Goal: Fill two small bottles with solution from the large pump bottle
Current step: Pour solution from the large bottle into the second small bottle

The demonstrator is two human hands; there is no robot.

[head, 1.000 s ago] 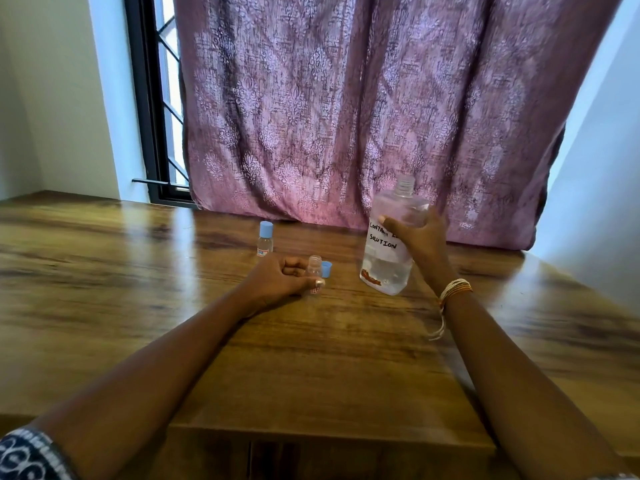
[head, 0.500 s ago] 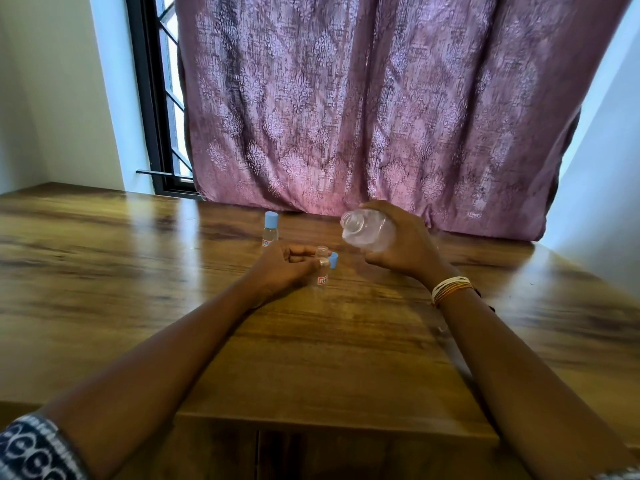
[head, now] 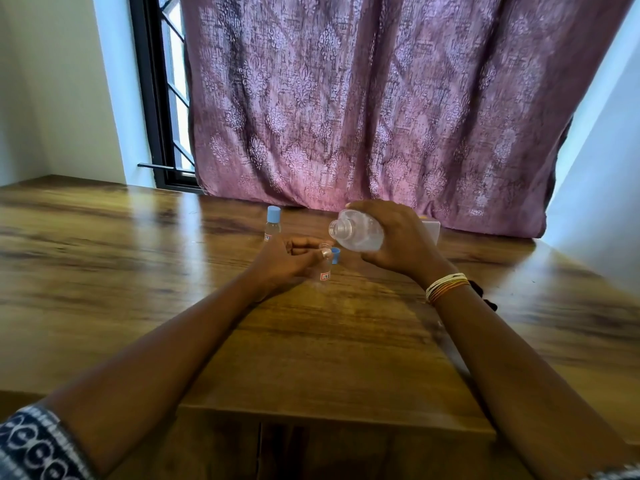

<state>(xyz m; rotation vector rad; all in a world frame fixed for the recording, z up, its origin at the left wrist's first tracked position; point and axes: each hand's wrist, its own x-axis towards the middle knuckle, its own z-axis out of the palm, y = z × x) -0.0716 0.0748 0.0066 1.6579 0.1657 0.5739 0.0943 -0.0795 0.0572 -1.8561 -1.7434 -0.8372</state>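
Note:
My right hand (head: 401, 240) grips the large clear bottle (head: 356, 230), tipped on its side with its open neck pointing left, just above the small bottle. My left hand (head: 287, 263) holds that small open bottle (head: 323, 270) upright on the wooden table (head: 311, 341); it is clear with a red label near its base. A loose blue cap (head: 335, 255) lies right behind it. A second small bottle (head: 272, 223) with a blue cap on stands further back to the left, untouched.
A purple patterned curtain (head: 363, 116) hangs behind the table, touching its far edge. A white object (head: 431, 228) sits behind my right hand. A window with a black frame (head: 152, 98) is at the back left. Something dark (head: 485, 299) lies by my right wrist.
My right hand has tipped the large bottle from upright onto its side and brought its neck over the small bottle. My left hand has kept hold of the small bottle.

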